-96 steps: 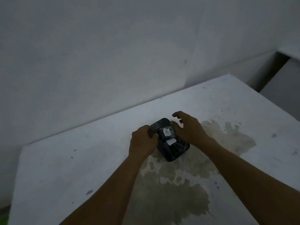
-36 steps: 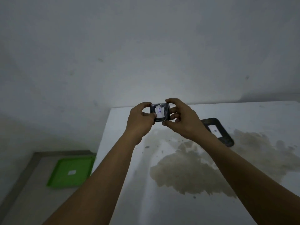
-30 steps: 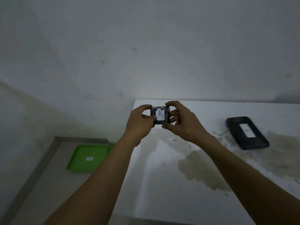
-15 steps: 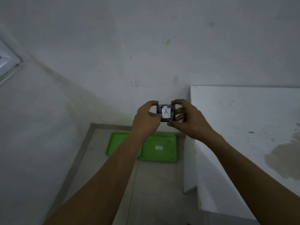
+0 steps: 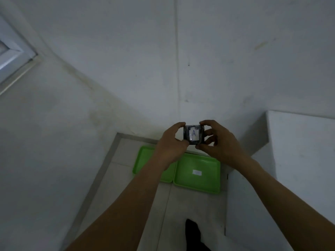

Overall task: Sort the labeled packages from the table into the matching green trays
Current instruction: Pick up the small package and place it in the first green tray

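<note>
Carrying the package [image 5: 193,134] marked A, both the left hand [image 5: 170,144] and right hand [image 5: 218,144] pinch it by its side edges, held in the air above two green trays [image 5: 197,185] on the floor. Next, I judge, comes reading the tray labels, unreadable here, then lowering it in. The trays sit boxed between wall and table [image 5: 299,160], leaving only the tiled floor in front for approach.

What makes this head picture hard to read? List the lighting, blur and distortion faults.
Head view: dim, grey light throughout; wide-angle bending of the wall seams; the white label on the right green plastic tray is too blurred to read; the small black wrapped package shows a legible "A".
</note>
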